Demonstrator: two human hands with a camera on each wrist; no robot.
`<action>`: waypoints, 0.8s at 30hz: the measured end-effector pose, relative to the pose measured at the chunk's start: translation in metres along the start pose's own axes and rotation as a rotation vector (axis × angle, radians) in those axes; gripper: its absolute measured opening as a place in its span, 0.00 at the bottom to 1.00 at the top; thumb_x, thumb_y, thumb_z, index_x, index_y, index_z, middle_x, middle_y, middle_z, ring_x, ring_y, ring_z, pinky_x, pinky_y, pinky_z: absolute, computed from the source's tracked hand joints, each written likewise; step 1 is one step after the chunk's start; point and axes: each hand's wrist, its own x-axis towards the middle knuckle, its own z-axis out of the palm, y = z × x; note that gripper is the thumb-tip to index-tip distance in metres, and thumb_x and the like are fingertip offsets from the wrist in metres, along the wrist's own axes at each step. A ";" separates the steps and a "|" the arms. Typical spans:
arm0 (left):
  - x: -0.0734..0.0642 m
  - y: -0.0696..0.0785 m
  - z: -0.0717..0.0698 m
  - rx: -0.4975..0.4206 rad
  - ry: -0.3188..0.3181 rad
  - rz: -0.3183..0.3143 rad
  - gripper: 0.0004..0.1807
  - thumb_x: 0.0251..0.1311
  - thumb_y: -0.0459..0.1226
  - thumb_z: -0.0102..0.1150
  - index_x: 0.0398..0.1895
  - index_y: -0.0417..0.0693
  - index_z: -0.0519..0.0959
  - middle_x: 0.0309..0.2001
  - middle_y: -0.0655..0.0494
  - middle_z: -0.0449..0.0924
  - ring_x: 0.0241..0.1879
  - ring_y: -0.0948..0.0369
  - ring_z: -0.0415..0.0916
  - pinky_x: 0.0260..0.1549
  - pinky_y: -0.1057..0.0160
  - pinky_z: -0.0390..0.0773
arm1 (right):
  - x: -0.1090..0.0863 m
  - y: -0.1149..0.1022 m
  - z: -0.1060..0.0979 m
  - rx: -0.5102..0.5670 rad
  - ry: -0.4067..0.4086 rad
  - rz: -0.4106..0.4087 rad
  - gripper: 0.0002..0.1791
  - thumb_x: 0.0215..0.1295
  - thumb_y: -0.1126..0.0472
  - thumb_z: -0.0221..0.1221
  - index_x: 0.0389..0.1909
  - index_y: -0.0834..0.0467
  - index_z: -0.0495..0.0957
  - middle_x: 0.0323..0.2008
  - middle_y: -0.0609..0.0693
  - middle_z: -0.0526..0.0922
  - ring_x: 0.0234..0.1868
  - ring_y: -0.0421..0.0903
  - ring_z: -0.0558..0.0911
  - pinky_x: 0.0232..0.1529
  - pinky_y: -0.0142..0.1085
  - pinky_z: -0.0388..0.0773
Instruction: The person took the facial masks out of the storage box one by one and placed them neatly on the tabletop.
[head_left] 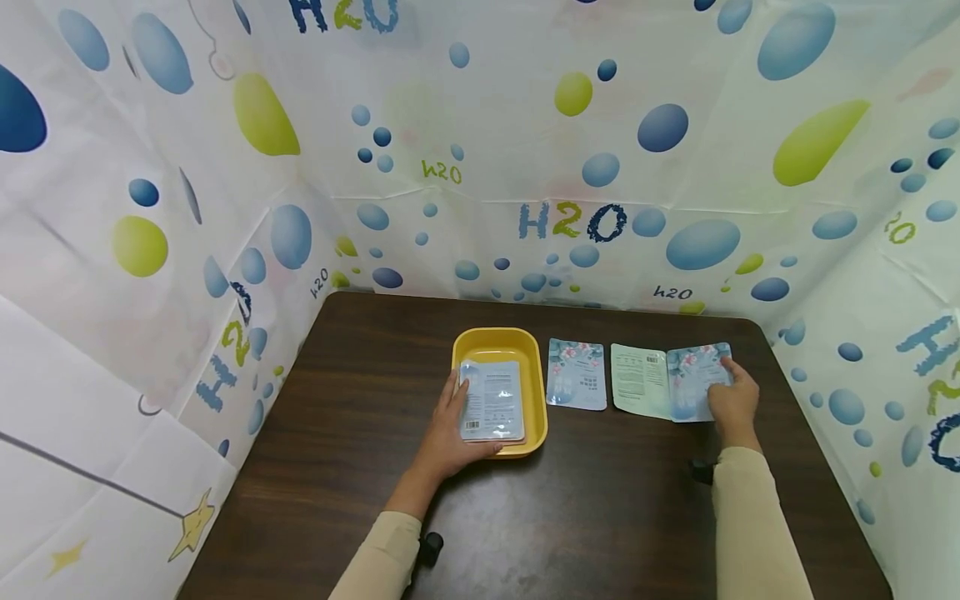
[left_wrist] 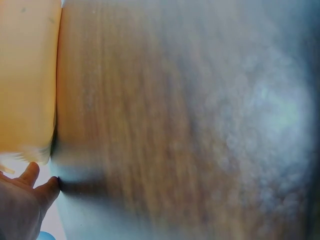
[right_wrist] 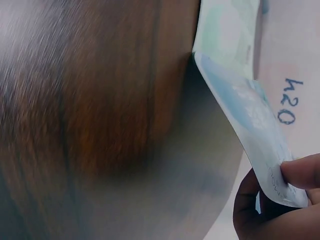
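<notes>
"Fingers and thumb of your right hand (head_left: 733, 404) pinch what?"
"One end of a flat blue, flower-printed packet (head_left: 693, 379), near the right edge of the dark brown wooden table (head_left: 585, 500); its left edge meets a pale-green text-printed packet (head_left: 639, 383). Another blue flowered packet (head_left: 576, 375) lies farther left."
"And your left hand (head_left: 450, 433)?"
"Spread wide at the near-left corner of the yellow rectangular plastic tray (head_left: 534, 392), beside the stack of pale blue printed packets (head_left: 492, 400) inside."

Yellow tray (head_left: 497, 342), blue packet (head_left: 688, 390), apparently pink-flowered, brown table (head_left: 360, 392)
</notes>
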 end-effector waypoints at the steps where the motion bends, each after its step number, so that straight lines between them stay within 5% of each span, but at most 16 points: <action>1: 0.000 0.000 0.000 -0.002 0.001 -0.001 0.72 0.33 0.63 0.82 0.83 0.56 0.53 0.84 0.69 0.33 0.81 0.46 0.47 0.71 0.35 0.62 | 0.001 0.001 0.000 -0.022 -0.002 -0.002 0.43 0.63 0.78 0.41 0.81 0.55 0.52 0.82 0.59 0.46 0.83 0.60 0.45 0.81 0.56 0.44; 13: 0.001 0.000 0.001 0.006 -0.007 -0.006 0.70 0.34 0.63 0.82 0.82 0.57 0.53 0.84 0.68 0.34 0.81 0.46 0.47 0.70 0.34 0.62 | 0.009 0.022 -0.004 -0.226 -0.028 -0.060 0.44 0.56 0.76 0.43 0.79 0.62 0.54 0.79 0.68 0.51 0.80 0.67 0.51 0.78 0.61 0.49; 19: 0.000 0.000 0.002 0.005 -0.010 -0.018 0.71 0.33 0.63 0.82 0.83 0.60 0.53 0.84 0.71 0.33 0.81 0.47 0.47 0.71 0.34 0.61 | 0.016 0.035 -0.008 -0.348 -0.113 -0.045 0.43 0.57 0.72 0.43 0.79 0.64 0.51 0.78 0.72 0.49 0.78 0.72 0.50 0.77 0.65 0.45; 24: -0.001 0.001 0.001 0.002 -0.010 -0.020 0.71 0.33 0.63 0.82 0.83 0.59 0.52 0.84 0.70 0.32 0.81 0.47 0.47 0.71 0.34 0.61 | 0.017 0.041 -0.008 -0.450 -0.151 -0.050 0.43 0.57 0.69 0.43 0.79 0.63 0.52 0.76 0.76 0.51 0.73 0.78 0.53 0.66 0.70 0.48</action>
